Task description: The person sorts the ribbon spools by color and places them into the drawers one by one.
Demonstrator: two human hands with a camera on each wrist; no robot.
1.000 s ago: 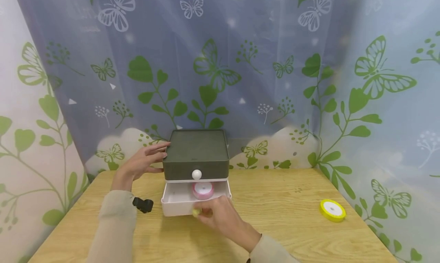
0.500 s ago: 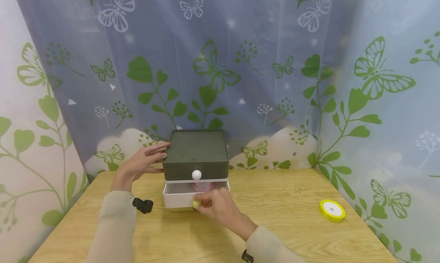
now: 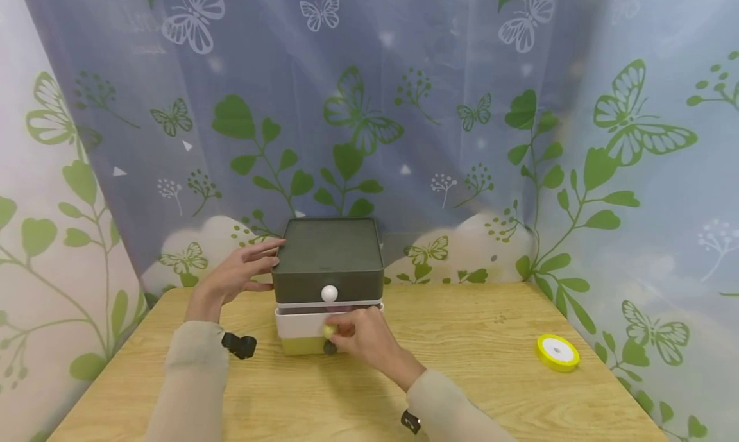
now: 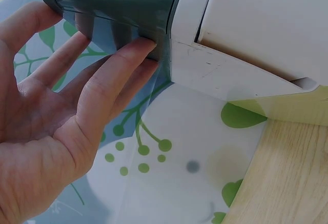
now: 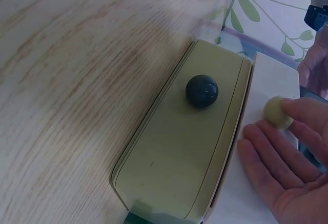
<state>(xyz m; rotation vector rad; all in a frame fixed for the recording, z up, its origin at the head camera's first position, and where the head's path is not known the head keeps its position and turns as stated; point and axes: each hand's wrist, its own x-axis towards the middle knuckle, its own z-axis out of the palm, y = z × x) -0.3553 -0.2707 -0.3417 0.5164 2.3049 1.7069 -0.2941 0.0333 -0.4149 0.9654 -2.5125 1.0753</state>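
A small tiered drawer box stands on the table, its dark green top tier [image 3: 331, 246] bearing a white knob [image 3: 329, 293]. My left hand [image 3: 233, 275] rests its fingertips on the left side of that tier, fingers spread. Below, the white middle drawer [image 3: 297, 324] sticks out slightly. Thumb and fingers of my right hand [image 3: 372, 346] pinch its pale yellow knob [image 5: 277, 112]. A yellow-green bottom drawer [image 5: 169, 142] with a dark round knob [image 5: 202, 91] sits beneath. Only a narrow gap shows above the white drawer, so its inside is mostly hidden.
A yellow-rimmed roll with a white centre [image 3: 557, 352] lies at the right of the wooden table [image 3: 473, 365]. A patterned curtain [image 3: 439, 140] with butterflies and leaves hangs close behind the box and along both sides.
The white drawer has slid inward, pushed by my right hand on its knob. The pink roll inside has gone almost wholly out of sight. My left hand has stayed in place.
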